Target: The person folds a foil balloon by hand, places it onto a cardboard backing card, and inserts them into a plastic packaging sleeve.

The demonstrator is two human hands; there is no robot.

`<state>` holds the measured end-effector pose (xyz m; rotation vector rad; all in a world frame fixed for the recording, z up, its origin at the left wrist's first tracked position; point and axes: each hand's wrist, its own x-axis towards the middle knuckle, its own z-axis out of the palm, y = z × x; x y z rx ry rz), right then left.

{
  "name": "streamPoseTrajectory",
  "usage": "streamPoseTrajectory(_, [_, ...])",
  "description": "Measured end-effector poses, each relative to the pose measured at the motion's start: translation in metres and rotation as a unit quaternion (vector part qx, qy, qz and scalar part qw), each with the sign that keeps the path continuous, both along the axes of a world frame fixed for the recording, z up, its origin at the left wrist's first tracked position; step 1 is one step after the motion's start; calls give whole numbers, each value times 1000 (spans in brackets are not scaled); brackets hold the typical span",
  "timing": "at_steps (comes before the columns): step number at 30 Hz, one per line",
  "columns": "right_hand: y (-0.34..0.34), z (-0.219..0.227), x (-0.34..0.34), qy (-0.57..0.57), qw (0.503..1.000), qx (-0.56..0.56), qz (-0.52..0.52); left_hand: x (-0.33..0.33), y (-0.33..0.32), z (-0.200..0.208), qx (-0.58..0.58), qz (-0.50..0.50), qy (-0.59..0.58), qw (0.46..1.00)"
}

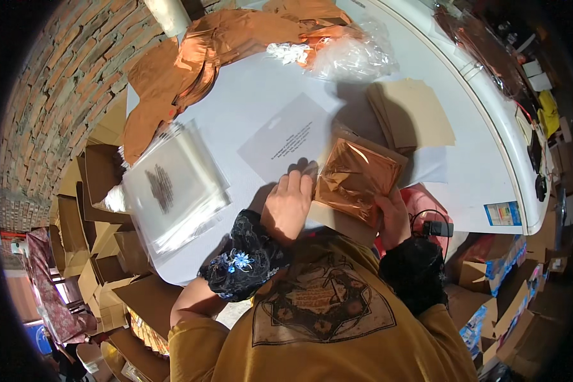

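Note:
A folded copper-coloured foil sheet (356, 175), shiny and creased, lies over a tan card (344, 220) just in front of my body. My right hand (395, 215) grips its right edge, thumb on top. At the foil's left side is my left hand (288, 205), back upward, fingers curled together; whatever they hold is hidden. Beyond that hand a clear flat bag with printed text (283, 139) lies on the white table (235, 95). To the left rests a stack of clear plastic bags (178, 184).
Tan cards (420, 114) are fanned out at the right, with white paper (430, 165) below them. Large copper foil sheets (204, 51) spread along the far left edge beside crumpled clear plastic (356, 54). Cardboard boxes (105, 175) crowd the left side near a brick wall (70, 83).

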<state>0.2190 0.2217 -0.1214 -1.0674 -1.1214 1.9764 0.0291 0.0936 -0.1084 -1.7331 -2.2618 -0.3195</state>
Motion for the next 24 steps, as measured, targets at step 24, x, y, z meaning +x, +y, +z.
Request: streamPoseTrajectory(24, [-13,-18,6,-34,998,27,-41,-12,-7,1,44,13,-137,990])
